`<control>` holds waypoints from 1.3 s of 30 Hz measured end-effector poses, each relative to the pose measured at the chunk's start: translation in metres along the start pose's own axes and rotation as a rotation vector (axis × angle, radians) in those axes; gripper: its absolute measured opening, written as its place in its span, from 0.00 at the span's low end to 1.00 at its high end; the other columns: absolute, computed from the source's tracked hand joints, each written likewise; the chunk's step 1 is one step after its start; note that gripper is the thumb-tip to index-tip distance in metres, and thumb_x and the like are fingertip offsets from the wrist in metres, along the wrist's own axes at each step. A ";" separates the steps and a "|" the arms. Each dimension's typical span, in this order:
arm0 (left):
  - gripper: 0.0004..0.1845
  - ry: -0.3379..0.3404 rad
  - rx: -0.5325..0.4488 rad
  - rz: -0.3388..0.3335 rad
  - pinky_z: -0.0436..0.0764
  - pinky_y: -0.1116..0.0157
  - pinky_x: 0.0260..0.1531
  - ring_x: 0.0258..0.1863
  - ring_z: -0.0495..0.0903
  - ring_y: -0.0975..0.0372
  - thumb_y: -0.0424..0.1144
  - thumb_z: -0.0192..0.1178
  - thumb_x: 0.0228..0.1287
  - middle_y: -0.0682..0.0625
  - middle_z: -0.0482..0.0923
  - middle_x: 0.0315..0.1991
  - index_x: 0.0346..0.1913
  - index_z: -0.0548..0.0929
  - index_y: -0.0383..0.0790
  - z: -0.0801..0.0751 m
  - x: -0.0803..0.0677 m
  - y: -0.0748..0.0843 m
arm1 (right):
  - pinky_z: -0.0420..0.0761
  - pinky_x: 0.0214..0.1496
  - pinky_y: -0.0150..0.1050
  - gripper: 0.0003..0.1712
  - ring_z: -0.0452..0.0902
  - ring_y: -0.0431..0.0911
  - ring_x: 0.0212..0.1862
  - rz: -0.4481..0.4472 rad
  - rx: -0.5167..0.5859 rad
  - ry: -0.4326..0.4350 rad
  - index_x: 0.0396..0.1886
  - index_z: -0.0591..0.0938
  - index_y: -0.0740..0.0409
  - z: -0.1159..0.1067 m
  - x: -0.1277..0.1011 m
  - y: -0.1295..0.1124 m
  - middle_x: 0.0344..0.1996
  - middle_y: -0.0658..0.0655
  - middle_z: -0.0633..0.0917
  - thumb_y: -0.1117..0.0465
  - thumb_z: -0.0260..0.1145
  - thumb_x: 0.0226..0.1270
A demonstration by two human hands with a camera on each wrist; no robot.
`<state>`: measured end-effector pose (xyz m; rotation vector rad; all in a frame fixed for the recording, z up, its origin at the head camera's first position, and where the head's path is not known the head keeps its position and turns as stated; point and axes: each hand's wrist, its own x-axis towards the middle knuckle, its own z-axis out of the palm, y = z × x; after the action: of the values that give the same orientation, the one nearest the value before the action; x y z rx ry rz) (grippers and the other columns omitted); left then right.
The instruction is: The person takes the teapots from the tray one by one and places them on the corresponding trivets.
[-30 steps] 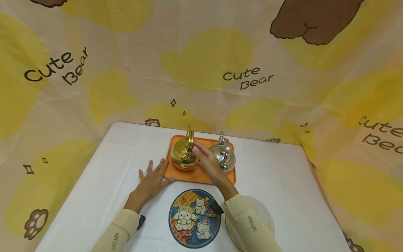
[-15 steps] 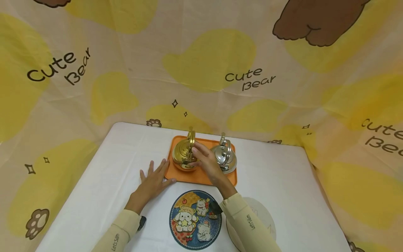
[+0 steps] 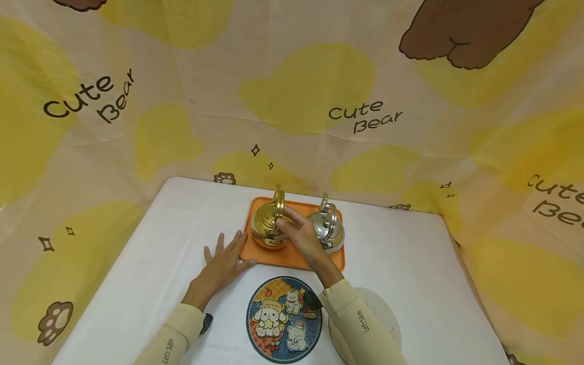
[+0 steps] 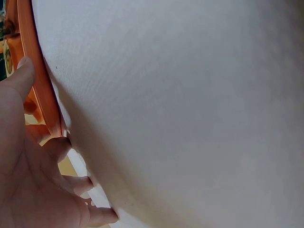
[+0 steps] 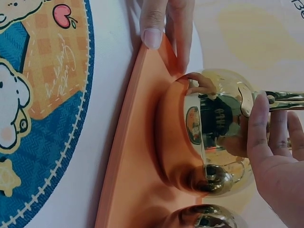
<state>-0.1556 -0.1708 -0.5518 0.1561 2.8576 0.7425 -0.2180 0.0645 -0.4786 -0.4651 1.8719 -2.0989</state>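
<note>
1. My right hand [image 3: 301, 237] is on the gold teapot [image 3: 266, 228]. My fingers [image 5: 259, 124] curl around its side and its handle, so I am holding it.
2. The gold teapot stands upright on the orange tray [image 3: 292, 256], on the tray's left half.
3. The silver teapot [image 3: 329, 230] stands on the same tray, just to the right of the gold one. My right hand is between the two pots.
4. My left hand [image 3: 223, 263] lies flat on the white table [image 3: 150, 263]. Its fingers are straight and spread, and it grips nothing.
5. My left fingertips [image 5: 153, 29] touch the left edge of the orange tray, at its near corner.
6. A round mat with cartoon animals [image 3: 283, 318] lies on the table, just in front of the tray.
7. A plain white round mat [image 3: 388, 324] lies to the right of the cartoon mat, partly under my right sleeve [image 3: 356, 324].
8. A yellow cloth with bears [image 3: 292, 101] hangs behind the table.
</note>
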 end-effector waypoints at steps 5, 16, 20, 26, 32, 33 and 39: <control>0.49 -0.002 0.003 0.001 0.33 0.19 0.68 0.82 0.35 0.28 0.65 0.58 0.76 0.40 0.48 0.86 0.86 0.52 0.42 0.000 0.000 0.000 | 0.79 0.64 0.69 0.29 0.79 0.64 0.65 0.000 0.004 -0.008 0.80 0.70 0.59 -0.001 -0.001 0.000 0.76 0.63 0.74 0.62 0.60 0.84; 0.48 0.007 0.013 0.005 0.35 0.18 0.68 0.82 0.37 0.27 0.64 0.58 0.76 0.39 0.49 0.86 0.86 0.54 0.42 0.000 -0.001 0.004 | 0.81 0.62 0.67 0.32 0.84 0.50 0.54 -0.011 0.014 -0.025 0.82 0.67 0.60 -0.004 -0.007 0.001 0.75 0.68 0.73 0.63 0.59 0.84; 0.48 0.012 0.012 0.010 0.35 0.18 0.68 0.82 0.37 0.27 0.64 0.58 0.76 0.39 0.50 0.86 0.86 0.54 0.42 -0.001 -0.002 0.004 | 0.81 0.61 0.67 0.31 0.84 0.48 0.53 -0.019 0.008 -0.030 0.82 0.66 0.61 -0.004 -0.008 0.000 0.74 0.70 0.74 0.63 0.59 0.84; 0.48 0.005 0.021 0.001 0.35 0.18 0.68 0.82 0.37 0.27 0.64 0.58 0.76 0.39 0.49 0.86 0.86 0.54 0.42 -0.003 -0.004 0.005 | 0.83 0.60 0.65 0.30 0.84 0.50 0.55 -0.018 0.002 -0.035 0.82 0.67 0.60 -0.005 -0.011 -0.002 0.75 0.65 0.74 0.63 0.58 0.84; 0.48 -0.002 0.017 -0.006 0.34 0.19 0.68 0.82 0.36 0.28 0.64 0.58 0.76 0.39 0.49 0.86 0.86 0.54 0.41 -0.003 -0.004 0.005 | 0.81 0.61 0.67 0.31 0.83 0.55 0.60 -0.009 0.020 -0.035 0.82 0.68 0.60 -0.004 -0.014 -0.007 0.77 0.63 0.73 0.64 0.59 0.84; 0.48 -0.001 0.015 -0.004 0.34 0.19 0.68 0.82 0.36 0.28 0.64 0.58 0.76 0.39 0.49 0.86 0.86 0.54 0.41 -0.003 -0.004 0.004 | 0.81 0.61 0.67 0.31 0.84 0.55 0.59 -0.010 0.019 -0.037 0.82 0.68 0.60 -0.004 -0.014 -0.008 0.77 0.63 0.73 0.64 0.59 0.84; 0.49 0.003 0.000 0.003 0.34 0.18 0.68 0.82 0.36 0.27 0.65 0.58 0.76 0.39 0.49 0.86 0.86 0.53 0.42 -0.001 -0.002 0.003 | 0.81 0.60 0.68 0.30 0.85 0.53 0.58 -0.021 0.007 -0.045 0.81 0.68 0.59 -0.005 -0.018 -0.013 0.77 0.64 0.73 0.64 0.60 0.84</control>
<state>-0.1539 -0.1694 -0.5493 0.1587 2.8610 0.7443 -0.2037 0.0778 -0.4673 -0.5285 1.8422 -2.0900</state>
